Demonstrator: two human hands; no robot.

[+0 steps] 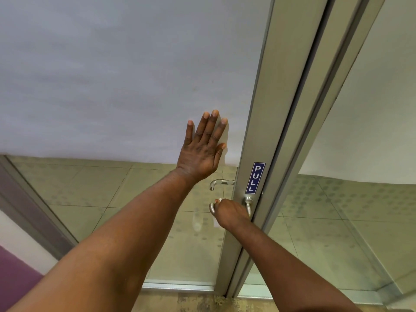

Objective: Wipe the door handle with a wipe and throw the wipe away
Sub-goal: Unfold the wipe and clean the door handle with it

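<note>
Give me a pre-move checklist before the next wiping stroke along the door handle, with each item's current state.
1. Left hand braced flat on the frosted glass panel: ok.
2. Right hand closed around the door handle: ok.
3. Wipe between right hand and handle: cannot tell; only a small white sliver shows by the fingers.
4. Handle's curved end left of the right hand wiped: cannot tell.
5. Handle's post at the door frame clear for a stroke: ok, it shows bare beside the hand.
6. Bin for the used wipe in view: not ok, none visible.
</note>
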